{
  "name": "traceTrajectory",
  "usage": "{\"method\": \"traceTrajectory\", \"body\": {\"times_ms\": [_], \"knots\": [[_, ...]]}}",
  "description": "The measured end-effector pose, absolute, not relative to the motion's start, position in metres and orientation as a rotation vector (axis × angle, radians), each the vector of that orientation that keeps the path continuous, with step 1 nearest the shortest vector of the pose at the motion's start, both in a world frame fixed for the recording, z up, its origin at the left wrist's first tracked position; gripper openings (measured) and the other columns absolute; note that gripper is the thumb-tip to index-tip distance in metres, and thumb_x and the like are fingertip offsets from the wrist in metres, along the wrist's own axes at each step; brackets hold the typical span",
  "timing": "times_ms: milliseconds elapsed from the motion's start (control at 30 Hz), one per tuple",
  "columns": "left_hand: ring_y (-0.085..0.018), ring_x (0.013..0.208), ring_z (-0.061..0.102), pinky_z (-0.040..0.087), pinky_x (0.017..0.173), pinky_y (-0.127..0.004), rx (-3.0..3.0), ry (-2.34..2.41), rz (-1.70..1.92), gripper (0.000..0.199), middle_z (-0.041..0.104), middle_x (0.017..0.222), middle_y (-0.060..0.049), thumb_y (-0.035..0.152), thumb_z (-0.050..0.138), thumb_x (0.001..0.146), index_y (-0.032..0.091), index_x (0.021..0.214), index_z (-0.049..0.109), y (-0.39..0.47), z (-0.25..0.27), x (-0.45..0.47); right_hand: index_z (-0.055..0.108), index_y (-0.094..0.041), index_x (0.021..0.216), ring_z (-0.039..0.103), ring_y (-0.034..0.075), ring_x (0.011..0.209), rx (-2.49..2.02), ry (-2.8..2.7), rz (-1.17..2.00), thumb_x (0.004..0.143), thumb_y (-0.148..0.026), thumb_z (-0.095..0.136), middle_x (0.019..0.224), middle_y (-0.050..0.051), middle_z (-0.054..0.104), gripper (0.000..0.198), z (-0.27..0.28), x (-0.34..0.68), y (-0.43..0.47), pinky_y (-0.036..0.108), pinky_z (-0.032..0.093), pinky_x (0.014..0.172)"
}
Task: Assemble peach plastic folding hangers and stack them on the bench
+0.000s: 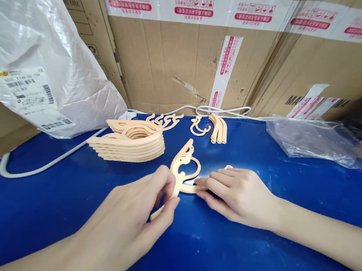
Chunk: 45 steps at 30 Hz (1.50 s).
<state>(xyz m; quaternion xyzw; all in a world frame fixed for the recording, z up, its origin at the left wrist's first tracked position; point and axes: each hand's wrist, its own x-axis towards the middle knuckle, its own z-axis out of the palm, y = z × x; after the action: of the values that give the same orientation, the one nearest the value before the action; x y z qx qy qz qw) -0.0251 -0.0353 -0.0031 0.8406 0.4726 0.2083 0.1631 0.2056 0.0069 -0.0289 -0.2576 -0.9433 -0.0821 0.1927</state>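
In front of me, just above the blue table surface [200, 248], is a partly assembled cream plastic folding hanger [178, 167]. My left hand [141, 207] pinches one of its arms between thumb and fingers, with the arm's end sticking out below. My right hand [239, 195] is closed on the other arm, low over the table; its fingers hide much of that piece. A curved hook shows between the two arms. Behind my left hand stands a neat stack of folded hangers [130, 144].
Several loose hooks [169, 122] lie behind the stack, with more hooks [200, 128] and several hanger arms [219, 130] to their right. A white cable [52, 163] runs along the table. Around it are a white plastic parcel [46, 48], cardboard boxes [174, 51] and a clear bag [312, 140].
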Motion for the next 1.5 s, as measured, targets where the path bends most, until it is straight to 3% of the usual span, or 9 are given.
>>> {"method": "traceTrajectory", "body": {"times_ms": [133, 267, 433, 600, 733, 967, 1300, 1500], "knots": [[-0.008, 0.056, 0.048, 0.037, 0.052, -0.02, 2.445, 1.166, 0.625, 0.012, 0.051, 0.074, 0.006, 0.018, 0.04, 0.094, 0.023, 0.083, 0.038, -0.035, -0.013, -0.024, 0.06, -0.013, 0.106, 0.06, 0.014, 0.064, -0.494, -2.541, -0.359, 0.094, -0.025, 0.046, 0.075, 0.003, 0.067, 0.022, -0.026, 0.208, 0.004, 0.027, 0.045, 0.057], [-0.011, 0.068, 0.052, 0.041, 0.059, -0.022, 2.596, 0.938, 0.664, 0.018, 0.053, 0.074, 0.004, 0.013, 0.041, 0.094, 0.022, 0.08, 0.036, -0.034, -0.016, -0.024, 0.049, -0.009, 0.127, 0.064, 0.015, 0.074, -0.409, -2.563, -0.341, 0.094, -0.027, 0.047, 0.083, 0.004, 0.071, 0.038, -0.025, 0.208, 0.003, 0.027, 0.049, 0.059], [-0.015, 0.091, 0.059, 0.05, 0.074, -0.025, 2.762, 0.771, 0.675, 0.002, 0.064, 0.097, -0.003, 0.02, 0.046, 0.095, 0.021, 0.096, 0.044, -0.036, -0.018, -0.022, 0.058, -0.017, 0.107, 0.066, 0.014, 0.088, -0.529, -2.39, 0.084, 0.091, -0.018, 0.045, 0.097, 0.005, 0.072, 0.021, -0.021, 0.21, 0.005, 0.025, 0.053, 0.073], [-0.024, 0.116, 0.052, 0.046, 0.096, -0.039, 2.857, 0.916, 0.658, 0.025, 0.06, 0.121, -0.011, 0.033, 0.049, 0.094, 0.018, 0.114, 0.051, -0.032, -0.022, -0.023, 0.056, -0.02, 0.092, 0.063, 0.015, 0.081, -0.842, -1.96, 0.604, 0.096, -0.025, 0.043, 0.089, 0.004, 0.067, 0.014, -0.023, 0.214, 0.015, 0.028, 0.052, 0.072], [-0.031, 0.13, 0.038, 0.041, 0.102, -0.049, 2.881, 1.132, 0.467, 0.036, 0.049, 0.136, -0.011, 0.041, 0.046, 0.094, 0.021, 0.124, 0.052, -0.026, -0.026, -0.025, 0.054, -0.019, 0.083, 0.052, 0.012, 0.065, -0.984, -1.709, 0.765, 0.088, -0.03, 0.057, 0.073, -0.001, 0.054, 0.012, -0.027, 0.212, 0.027, 0.024, 0.045, 0.059], [-0.031, 0.119, 0.05, 0.048, 0.092, -0.05, 2.862, 1.295, 0.478, 0.036, 0.05, 0.134, -0.014, 0.042, 0.044, 0.094, 0.02, 0.121, 0.052, -0.026, -0.029, -0.025, 0.055, -0.017, 0.084, 0.043, 0.009, 0.059, -1.026, -1.596, 0.91, 0.081, -0.024, 0.059, 0.069, -0.004, 0.048, 0.009, -0.032, 0.213, 0.038, 0.021, 0.035, 0.051], [-0.033, 0.097, 0.064, 0.055, 0.075, -0.047, 3.135, 1.335, 0.483, 0.03, 0.065, 0.11, -0.02, 0.033, 0.041, 0.095, 0.011, 0.092, 0.06, -0.012, -0.022, -0.032, 0.058, -0.017, 0.083, 0.046, 0.009, 0.061, -1.043, -1.663, 0.969, 0.082, -0.027, 0.059, 0.072, -0.003, 0.051, 0.01, -0.032, 0.212, 0.037, 0.023, 0.036, 0.054], [-0.034, 0.092, 0.066, 0.056, 0.071, -0.047, 3.231, 1.306, 0.59, 0.03, 0.068, 0.101, -0.02, 0.029, 0.04, 0.094, 0.008, 0.09, 0.062, -0.008, -0.022, -0.03, 0.04, -0.021, 0.074, 0.035, 0.007, 0.055, -0.983, -1.673, 1.128, 0.073, -0.021, 0.072, 0.064, -0.008, 0.041, 0.031, -0.032, 0.21, 0.035, 0.021, 0.029, 0.051]]}}
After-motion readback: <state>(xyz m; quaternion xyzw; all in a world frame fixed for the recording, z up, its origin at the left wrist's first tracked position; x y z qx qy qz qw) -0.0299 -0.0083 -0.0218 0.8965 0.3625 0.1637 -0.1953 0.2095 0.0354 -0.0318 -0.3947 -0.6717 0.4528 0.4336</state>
